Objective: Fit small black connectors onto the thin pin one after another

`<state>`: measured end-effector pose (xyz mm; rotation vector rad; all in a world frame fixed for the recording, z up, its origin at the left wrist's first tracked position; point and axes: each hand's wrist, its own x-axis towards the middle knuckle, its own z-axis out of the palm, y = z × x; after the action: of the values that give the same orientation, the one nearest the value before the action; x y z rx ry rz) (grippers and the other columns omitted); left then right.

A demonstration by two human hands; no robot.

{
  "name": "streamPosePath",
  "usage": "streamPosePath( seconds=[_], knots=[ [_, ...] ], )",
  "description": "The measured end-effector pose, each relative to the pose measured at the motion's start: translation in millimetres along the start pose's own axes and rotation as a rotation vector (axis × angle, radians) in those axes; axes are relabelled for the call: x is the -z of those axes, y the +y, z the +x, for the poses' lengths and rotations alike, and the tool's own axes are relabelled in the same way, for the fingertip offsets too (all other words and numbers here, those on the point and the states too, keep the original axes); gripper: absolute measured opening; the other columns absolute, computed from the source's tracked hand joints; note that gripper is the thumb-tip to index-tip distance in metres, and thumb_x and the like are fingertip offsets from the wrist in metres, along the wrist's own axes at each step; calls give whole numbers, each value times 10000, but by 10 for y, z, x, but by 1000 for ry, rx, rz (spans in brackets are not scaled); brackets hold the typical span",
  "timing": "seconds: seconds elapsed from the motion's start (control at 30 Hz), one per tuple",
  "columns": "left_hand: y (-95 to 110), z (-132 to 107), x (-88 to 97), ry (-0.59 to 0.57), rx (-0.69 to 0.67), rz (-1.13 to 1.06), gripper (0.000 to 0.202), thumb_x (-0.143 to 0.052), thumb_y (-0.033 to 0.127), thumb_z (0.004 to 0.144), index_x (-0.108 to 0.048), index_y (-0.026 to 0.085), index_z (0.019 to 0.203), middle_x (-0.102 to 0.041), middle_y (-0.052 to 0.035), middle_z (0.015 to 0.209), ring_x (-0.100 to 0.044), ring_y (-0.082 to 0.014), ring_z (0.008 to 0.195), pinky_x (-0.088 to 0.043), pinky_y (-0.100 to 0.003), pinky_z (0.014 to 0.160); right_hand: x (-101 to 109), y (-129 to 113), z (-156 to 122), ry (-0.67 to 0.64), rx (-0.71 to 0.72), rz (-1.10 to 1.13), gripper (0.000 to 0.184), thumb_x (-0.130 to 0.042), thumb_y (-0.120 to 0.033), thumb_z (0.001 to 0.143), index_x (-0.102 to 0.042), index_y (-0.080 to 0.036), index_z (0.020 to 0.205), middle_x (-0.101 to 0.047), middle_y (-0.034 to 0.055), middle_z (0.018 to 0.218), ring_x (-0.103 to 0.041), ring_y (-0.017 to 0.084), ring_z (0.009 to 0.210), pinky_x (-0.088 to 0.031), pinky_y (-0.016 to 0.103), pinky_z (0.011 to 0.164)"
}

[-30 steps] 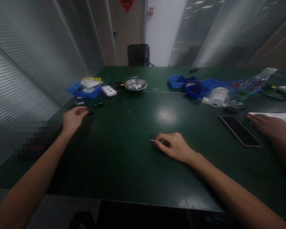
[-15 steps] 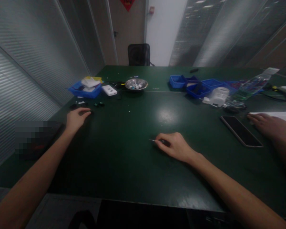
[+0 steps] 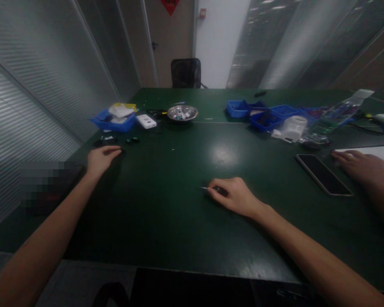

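Note:
My left hand [image 3: 100, 160] is stretched out to the left side of the green table [image 3: 166, 183]. Its thumb and fingers pinch a small dark piece [image 3: 123, 151], too blurred to name. Just beyond that hand lie several small dark green and black parts [image 3: 132, 140]. Near the middle of the table, my right hand [image 3: 232, 195] rests with curled fingers around a slim tool [image 3: 204, 187]. A thin metal tip points left from the fingertips and a dark handle shows within the grip; the tool's exact kind is unclear.
A metal bowl [image 3: 182, 113] with small white parts, a white power bank [image 3: 146, 121] and blue trays [image 3: 115, 123] stand farther back. On the right are a phone [image 3: 323, 175], a plastic bottle [image 3: 339, 115] and another person's hand [image 3: 361, 167] on white paper.
My left hand has shifted very slightly to the left, along with a small shift of the whole view. My right hand keeps its place and its grip on the tool.

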<state>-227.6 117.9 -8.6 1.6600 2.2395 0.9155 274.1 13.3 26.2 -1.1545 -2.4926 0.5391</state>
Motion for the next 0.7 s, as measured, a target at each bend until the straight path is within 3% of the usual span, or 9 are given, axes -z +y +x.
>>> streamPosePath(
  seconds=[0.53, 0.6, 0.7],
  knots=[
    [181, -101, 79, -77, 26, -54, 417, -761, 427, 838, -738, 188, 1179, -727, -9, 1064, -635, -189, 934, -461, -273, 806, -2, 2, 2, 11, 15, 0, 310, -476, -406, 1014, -705, -197, 1008, -680, 0, 745, -553, 99, 580, -368, 243, 590],
    [302, -168, 50, -141, -6, -86, 406, -766, 439, 820, -752, 197, 1146, -733, -27, 1062, -643, -199, 929, -470, -279, 792, -9, 12, 5, 6, 11, -2, 309, -478, -411, 1013, -704, -199, 1012, -677, -4, 738, -553, 99, 576, -365, 244, 590],
    [654, -419, -51, -263, -172, -120, 407, -740, 479, 824, -762, 211, 1129, -733, -55, 1046, -641, -204, 858, -475, -291, 732, -23, 30, 8, 3, 10, -6, 304, -480, -415, 1014, -703, -209, 1027, -681, -7, 747, -560, 101, 582, -366, 247, 599]
  ],
)
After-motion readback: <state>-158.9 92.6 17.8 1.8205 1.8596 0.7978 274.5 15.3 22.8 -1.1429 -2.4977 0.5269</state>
